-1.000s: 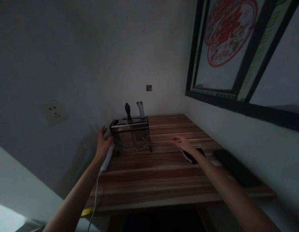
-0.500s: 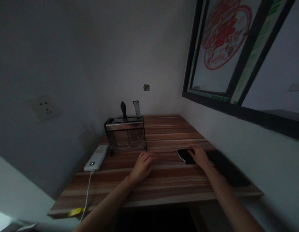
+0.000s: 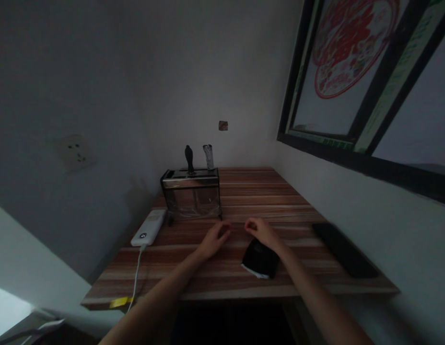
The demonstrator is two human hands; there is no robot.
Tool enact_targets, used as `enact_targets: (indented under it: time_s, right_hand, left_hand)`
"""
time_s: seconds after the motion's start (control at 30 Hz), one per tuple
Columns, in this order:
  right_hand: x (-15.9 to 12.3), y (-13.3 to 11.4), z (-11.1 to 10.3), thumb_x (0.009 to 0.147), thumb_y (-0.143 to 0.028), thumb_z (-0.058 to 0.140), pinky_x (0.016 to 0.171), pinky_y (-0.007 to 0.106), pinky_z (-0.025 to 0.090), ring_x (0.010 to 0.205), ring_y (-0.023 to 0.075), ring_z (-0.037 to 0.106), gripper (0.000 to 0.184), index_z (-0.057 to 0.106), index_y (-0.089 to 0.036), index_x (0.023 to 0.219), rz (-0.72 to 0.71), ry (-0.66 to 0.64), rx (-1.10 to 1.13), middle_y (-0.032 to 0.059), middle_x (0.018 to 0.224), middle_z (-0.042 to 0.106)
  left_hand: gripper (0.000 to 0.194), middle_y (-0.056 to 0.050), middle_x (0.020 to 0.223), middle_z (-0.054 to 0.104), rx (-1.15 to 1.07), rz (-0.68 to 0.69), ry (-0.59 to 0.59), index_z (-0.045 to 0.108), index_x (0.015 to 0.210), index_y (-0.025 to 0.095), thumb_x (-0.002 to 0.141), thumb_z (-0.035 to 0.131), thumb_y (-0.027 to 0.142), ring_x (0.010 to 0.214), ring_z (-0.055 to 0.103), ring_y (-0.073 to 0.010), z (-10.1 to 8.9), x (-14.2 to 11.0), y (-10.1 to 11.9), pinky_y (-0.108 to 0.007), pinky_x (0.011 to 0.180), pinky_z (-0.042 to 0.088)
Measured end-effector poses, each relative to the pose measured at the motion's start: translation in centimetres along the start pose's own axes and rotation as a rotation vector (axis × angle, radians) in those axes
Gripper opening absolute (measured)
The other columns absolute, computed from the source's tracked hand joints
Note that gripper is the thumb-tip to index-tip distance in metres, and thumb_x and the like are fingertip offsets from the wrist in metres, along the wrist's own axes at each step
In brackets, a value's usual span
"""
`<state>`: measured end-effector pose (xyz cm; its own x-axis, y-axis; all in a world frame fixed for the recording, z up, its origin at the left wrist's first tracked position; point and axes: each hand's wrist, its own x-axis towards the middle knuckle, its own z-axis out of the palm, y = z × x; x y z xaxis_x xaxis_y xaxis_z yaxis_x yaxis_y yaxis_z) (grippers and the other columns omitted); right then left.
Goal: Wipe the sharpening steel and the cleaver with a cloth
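Observation:
My left hand (image 3: 214, 238) hovers over or rests on the striped wooden table, thumb and fingers curved with a gap between them; nothing shows in it. Facing it, my right hand (image 3: 263, 232) has its fingertips curled together as in a pinch; whatever they hold, if anything, is too small or dark to tell. Below my right wrist lies a black, flat, pouch-like piece (image 3: 259, 261) with a white edge toward me, partly covered by the wrist. Whether it is cloth or a pouch is unclear.
A clear-sided knife block (image 3: 192, 196) with a black handle (image 3: 189, 158) and a silvery handle (image 3: 208, 157) stands at the back left. Beside it lies a white power bank (image 3: 150, 227) with a cable (image 3: 137, 273). A long black slab (image 3: 345, 250) lies along the right wall.
The black piece has come from the right, beside the slab, to the front middle. My right hand has moved left, close to my left hand. The view has shifted slightly.

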<state>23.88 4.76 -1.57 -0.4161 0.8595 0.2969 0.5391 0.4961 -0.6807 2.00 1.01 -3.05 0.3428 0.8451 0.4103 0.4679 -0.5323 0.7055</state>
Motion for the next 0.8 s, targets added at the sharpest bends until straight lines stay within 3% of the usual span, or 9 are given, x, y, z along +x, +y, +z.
enact_targets:
  time_s: [0.13, 0.4, 0.5, 0.6, 0.73, 0.8]
  right_hand:
    - [1.2, -0.7, 1.5, 0.075, -0.016, 0.055, 0.068, 0.029, 0.046, 0.071, 0.0172, 0.061, 0.009, 0.064, -0.018, 0.077, -0.012, -0.052, 0.054, 0.003, 0.075, 0.067]
    - [-1.3, 1.5, -2.7, 0.065, -0.015, 0.065, 0.06, 0.025, 0.045, 0.065, 0.0155, 0.059, 0.019, 0.065, -0.017, 0.083, 0.05, -0.214, 0.111, 0.0004, 0.071, 0.065]
    - [-2.1, 1.7, -3.1, 0.063, -0.015, 0.066, 0.061, 0.026, 0.046, 0.066, 0.0162, 0.06, 0.015, 0.066, -0.017, 0.078, 0.07, -0.248, 0.117, 0.0003, 0.071, 0.066]
    - [-2.2, 1.3, -2.6, 0.067, -0.018, 0.063, 0.069, 0.03, 0.045, 0.073, 0.0185, 0.06, 0.008, 0.064, -0.018, 0.075, 0.074, -0.178, 0.105, 0.0012, 0.074, 0.065]
    - [-1.2, 0.0, -0.7, 0.073, -0.019, 0.058, 0.078, 0.033, 0.042, 0.082, 0.02, 0.058, 0.007, 0.06, -0.019, 0.079, 0.046, -0.044, 0.116, 0.002, 0.081, 0.064]
    - [-0.3, -0.9, 0.8, 0.074, -0.019, 0.057, 0.08, 0.033, 0.042, 0.084, 0.0197, 0.058, 0.007, 0.058, -0.02, 0.081, 0.02, -0.003, 0.141, 0.0018, 0.082, 0.063]
  left_hand:
    - [0.022, -0.007, 0.105, 0.061, 0.037, 0.067, -0.104, 0.058, 0.104, 0.022, 0.084, 0.053, 0.032, 0.101, 0.055, -0.021, -0.2, -0.5, 1.7, -0.036, 0.093, 0.041]
    - [0.033, -0.006, 0.123, 0.052, 0.229, 0.432, -0.461, 0.056, 0.119, 0.034, 0.086, 0.05, 0.035, 0.113, 0.046, -0.0226, -0.1, -1.7, 4.8, -0.038, 0.097, 0.033]
    - [0.029, -0.007, 0.124, 0.05, 0.267, 0.403, -0.43, 0.06, 0.114, 0.032, 0.086, 0.051, 0.036, 0.115, 0.043, -0.0239, 0.2, -1.6, 4.6, -0.039, 0.098, 0.033]
    - [0.027, -0.007, 0.123, 0.052, 0.304, 0.305, -0.363, 0.062, 0.11, 0.029, 0.086, 0.051, 0.035, 0.115, 0.044, -0.0246, 0.1, -1.5, 4.2, -0.041, 0.096, 0.035]
    - [0.021, -0.005, 0.117, 0.057, 0.258, 0.13, -0.192, 0.062, 0.103, 0.026, 0.083, 0.055, 0.03, 0.112, 0.048, -0.0232, -0.3, -1.3, 3.4, -0.041, 0.098, 0.035]
    - [0.028, -0.005, 0.115, 0.059, 0.224, 0.051, -0.11, 0.057, 0.11, 0.025, 0.083, 0.054, 0.024, 0.11, 0.051, -0.0211, -0.4, -1.1, 2.7, -0.037, 0.097, 0.039]
